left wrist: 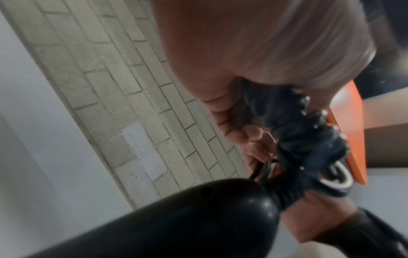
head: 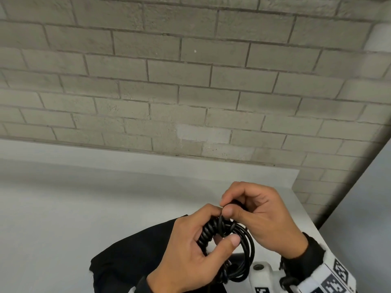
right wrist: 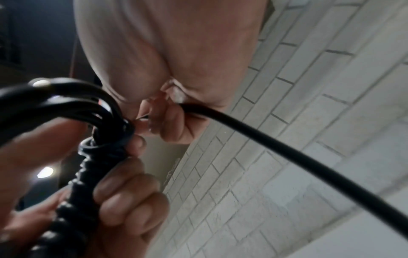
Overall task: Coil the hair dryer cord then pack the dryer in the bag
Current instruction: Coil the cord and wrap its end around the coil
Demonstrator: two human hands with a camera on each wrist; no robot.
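My left hand [head: 190, 250] grips the black hair dryer cord [head: 213, 229], a bundle of loops with turns wound tightly round it. My right hand [head: 227, 208] pinches a free strand of cord at the top of the bundle. In the right wrist view that strand [right wrist: 287, 157] runs from the right hand's fingers [right wrist: 174, 120] off to the lower right. The dryer's black rounded body [left wrist: 176, 221] shows only in the left wrist view, just below the hands. A black fabric bag [head: 127, 263] lies on the white table [head: 84, 197] under my left hand.
A grey brick wall [head: 190, 81] stands close behind the table. The table's right edge [head: 304, 208] is near my right hand. An orange flat object [left wrist: 346, 132] shows behind the cord in the left wrist view. A white wrist camera mount [head: 262, 273] sits at the bottom.
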